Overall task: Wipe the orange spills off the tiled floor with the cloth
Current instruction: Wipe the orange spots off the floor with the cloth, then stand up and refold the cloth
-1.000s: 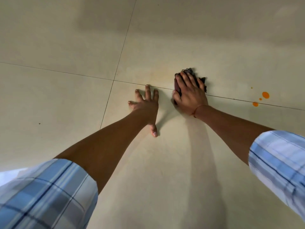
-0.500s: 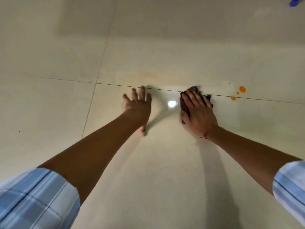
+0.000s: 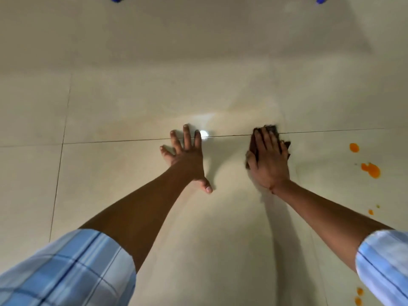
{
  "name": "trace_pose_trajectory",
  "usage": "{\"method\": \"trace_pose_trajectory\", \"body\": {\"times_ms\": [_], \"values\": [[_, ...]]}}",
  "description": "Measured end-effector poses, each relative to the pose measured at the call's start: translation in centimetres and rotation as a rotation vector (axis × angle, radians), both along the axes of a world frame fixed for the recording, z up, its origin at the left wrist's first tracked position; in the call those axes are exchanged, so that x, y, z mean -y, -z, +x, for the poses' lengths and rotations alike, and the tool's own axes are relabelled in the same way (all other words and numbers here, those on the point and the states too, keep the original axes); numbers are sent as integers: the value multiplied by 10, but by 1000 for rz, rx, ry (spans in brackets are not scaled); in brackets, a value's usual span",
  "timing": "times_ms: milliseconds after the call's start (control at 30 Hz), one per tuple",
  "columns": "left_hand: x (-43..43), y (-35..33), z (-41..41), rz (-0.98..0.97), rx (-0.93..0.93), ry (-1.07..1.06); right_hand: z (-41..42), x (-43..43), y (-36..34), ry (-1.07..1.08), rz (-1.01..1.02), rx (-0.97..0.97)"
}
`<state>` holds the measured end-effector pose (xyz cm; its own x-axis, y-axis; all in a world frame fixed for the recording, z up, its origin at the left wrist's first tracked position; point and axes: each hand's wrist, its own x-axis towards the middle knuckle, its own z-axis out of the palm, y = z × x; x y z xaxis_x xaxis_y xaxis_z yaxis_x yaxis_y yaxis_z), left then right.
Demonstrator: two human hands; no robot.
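The left hand (image 3: pixel 187 161) lies flat on the beige tiled floor (image 3: pixel 132 96); the right hand (image 3: pixel 270 161) lies atop the dark crumpled cloth (image 3: pixel 253 144) (across a grout line (image 3: pixel 110 141)); orange spilled drops (image 3: pixel 371 170) lie further right.

Left hand (image 3: pixel 187 160): bare, short pale thumbnail (image 3: pixel 208 189). Right hand (image 3: pixel 270 164), right of left hand: bare, thin reddish thread (image 3: pixel 271 189) round wrist. Forearms (image 3: pixel 141 208) bare up to sleeves. Left sleeve (image 3: pixel 66 270), well below and left of left hand: light blue plaid, broad darker blue bands, thin navy lines, straight hem. Right sleeve (image 3: pixel 384 266), far right of left hand, lower: pale blue-white, thin dark stripes, blurred.
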<state>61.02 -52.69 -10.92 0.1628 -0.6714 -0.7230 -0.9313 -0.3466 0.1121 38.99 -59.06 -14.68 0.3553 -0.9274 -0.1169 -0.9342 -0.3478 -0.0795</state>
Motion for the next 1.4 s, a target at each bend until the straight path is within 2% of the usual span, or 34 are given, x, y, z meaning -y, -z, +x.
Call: {"method": "trace_pose_trajectory", "body": {"times_ms": [67, 167, 233, 333, 433, 533, 600, 700, 800, 900, 1000, 1100, 1200, 1300, 1367, 1400], "values": [[1, 0, -1, -2, 22, 16, -3, 15, -1, -21, 24, 0], [2, 7, -1, 2, 48, 19, 14, 55, -5, 134, 3, 11], [3, 7, -2, 1, 52, 22, 19, 38, -4, 164, -25, 31], [3, 4, -2, -5, 55, 21, 7, -47, -1, -61, -31, 7], [1, 2, -3, -27, 61, 20, -5, -45, -5, -215, 44, 0], [-1, 7, 0, -57, 58, 10, 6, 4, -9, 2, 4, -13], [-4, 6, 2, -85, 58, 4, 11, -13, -4, 141, -19, 29], [-15, 1, -5, -198, 87, 60, -6, -107, 7, -47, -44, 8], [-29, -10, -19, -373, 163, 231, -23, -109, 4, -210, 8, 16], [-41, -5, -23, -464, 174, 226, -11, -68, -2, 16, 6, -15], [-51, 2, -18, -499, 143, 95, -11, -97, 0, 130, -30, 5], [-66, 2, -20, -557, 121, 32, -16, -168, -4, 7, -40, -2], [-75, 1, -22, -587, 68, 24, -10, -205, -8, -117, 8, 92], [-70, -1, -17, -639, 28, 33, 11, -207, -3, -382, -15, 217], [-67, -3, -7, -677, -20, -58, 35, -201, -2, -507, -26, 310], [-68, -7, 0, -701, -58, -156, 51, -197, -8, -494, 23, 411]]}}
